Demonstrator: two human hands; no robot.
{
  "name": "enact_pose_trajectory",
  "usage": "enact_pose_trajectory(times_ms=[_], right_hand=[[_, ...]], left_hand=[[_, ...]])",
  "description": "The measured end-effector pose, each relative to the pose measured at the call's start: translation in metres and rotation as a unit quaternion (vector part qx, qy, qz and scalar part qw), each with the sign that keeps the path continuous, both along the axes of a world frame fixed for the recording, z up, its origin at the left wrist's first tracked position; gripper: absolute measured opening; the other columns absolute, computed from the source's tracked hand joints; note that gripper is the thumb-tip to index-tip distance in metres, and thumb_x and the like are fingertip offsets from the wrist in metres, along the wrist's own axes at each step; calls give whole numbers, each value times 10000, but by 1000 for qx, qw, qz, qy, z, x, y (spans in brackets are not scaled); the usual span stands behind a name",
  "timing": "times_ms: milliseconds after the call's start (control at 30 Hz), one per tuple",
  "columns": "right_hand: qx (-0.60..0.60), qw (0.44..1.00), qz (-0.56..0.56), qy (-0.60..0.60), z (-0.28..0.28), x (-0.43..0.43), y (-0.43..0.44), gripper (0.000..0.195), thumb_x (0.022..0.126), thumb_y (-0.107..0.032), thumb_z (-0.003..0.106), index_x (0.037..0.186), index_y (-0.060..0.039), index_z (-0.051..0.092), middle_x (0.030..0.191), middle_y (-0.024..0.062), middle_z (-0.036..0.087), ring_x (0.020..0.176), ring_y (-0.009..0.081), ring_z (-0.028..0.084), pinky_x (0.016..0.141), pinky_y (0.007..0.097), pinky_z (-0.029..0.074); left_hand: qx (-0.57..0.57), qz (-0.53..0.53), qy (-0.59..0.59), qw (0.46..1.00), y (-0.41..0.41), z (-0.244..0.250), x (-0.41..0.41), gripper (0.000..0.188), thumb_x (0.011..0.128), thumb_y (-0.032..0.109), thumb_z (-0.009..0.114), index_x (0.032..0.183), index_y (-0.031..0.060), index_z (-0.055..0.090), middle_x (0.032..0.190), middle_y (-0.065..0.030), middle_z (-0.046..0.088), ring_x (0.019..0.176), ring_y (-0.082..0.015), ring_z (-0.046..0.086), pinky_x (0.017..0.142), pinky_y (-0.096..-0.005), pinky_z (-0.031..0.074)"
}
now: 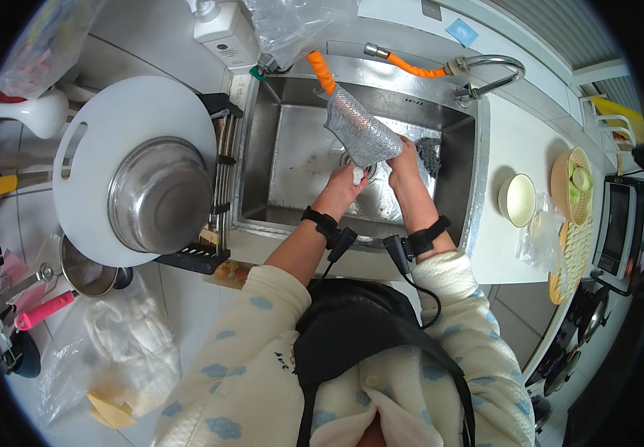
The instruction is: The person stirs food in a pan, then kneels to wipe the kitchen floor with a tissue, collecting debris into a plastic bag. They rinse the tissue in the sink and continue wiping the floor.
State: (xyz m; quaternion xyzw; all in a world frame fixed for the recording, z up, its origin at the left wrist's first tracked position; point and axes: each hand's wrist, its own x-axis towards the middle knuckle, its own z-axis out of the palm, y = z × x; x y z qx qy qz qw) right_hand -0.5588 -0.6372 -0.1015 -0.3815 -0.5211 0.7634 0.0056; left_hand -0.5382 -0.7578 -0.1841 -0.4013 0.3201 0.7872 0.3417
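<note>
Over the stainless steel sink point(305, 151), my right hand point(405, 162) grips the lower right end of a silvery mesh cloth point(358, 125). The cloth hangs beside an orange flexible hose point(321, 72) and overlaps its lower part. My left hand point(349, 181), just below the cloth, holds a small white piece point(359, 175) at the fingertips; what it is I cannot tell. Near the sink's right wall lies a dark grey scouring pad point(428, 155). A second orange hose point(411, 66) runs from the chrome faucet point(495, 84) behind the sink.
Left of the sink, a steel pot point(160, 195) rests on a round white cutting board point(93, 223). A white pump bottle point(230, 39) stands at the back left. On the right counter are a cream bowl point(517, 200), a plastic bag point(540, 234) and a basket point(562, 184) of green vegetable pieces.
</note>
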Motion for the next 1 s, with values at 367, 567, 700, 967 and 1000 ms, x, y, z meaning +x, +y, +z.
enact_pose_trajectory(times_ms=[367, 567, 700, 967, 1000], right_hand=[[55, 983, 170, 34, -56, 39, 3, 51, 813, -6, 638, 862, 4, 627, 719, 14, 605, 624, 95, 558, 537, 244, 464], [-76, 993, 91, 8, -100, 39, 11, 51, 871, -36, 577, 835, -32, 612, 742, 28, 621, 610, 104, 563, 527, 225, 452], [-109, 989, 102, -6, -93, 51, -20, 107, 895, -71, 541, 954, -38, 624, 879, 15, 631, 783, 97, 567, 673, 237, 454], [-22, 997, 70, 19, -104, 54, -52, 297, 848, 26, 406, 1117, -8, 529, 1057, 100, 582, 902, 190, 543, 772, 338, 477], [-87, 993, 72, 47, -100, 40, -46, 241, 977, -152, 411, 1125, -13, 541, 960, 69, 571, 877, 159, 531, 778, 308, 470]], left_hand=[[71, 3, 122, 990, 16, 20, -10, 187, 919, 147, 559, 1091, 72, 553, 1023, -59, 608, 918, -191, 598, 770, -301, 513], [-69, -44, 90, 993, 15, -2, -11, 182, 939, 149, 535, 1101, 67, 553, 1054, -52, 603, 942, -187, 590, 755, -288, 514], [-47, -7, 128, 991, 5, -18, -5, 236, 854, 142, 642, 1055, 34, 581, 1027, -62, 610, 894, -172, 591, 741, -299, 506], [-65, -4, 128, 990, 12, -20, 25, 365, 971, 314, 446, 1184, 24, 507, 1128, -65, 560, 994, -188, 532, 886, -347, 446], [-81, -8, 145, 986, 18, -19, 37, 364, 983, 308, 421, 1199, 25, 496, 1141, -66, 556, 1004, -189, 529, 891, -346, 444]])
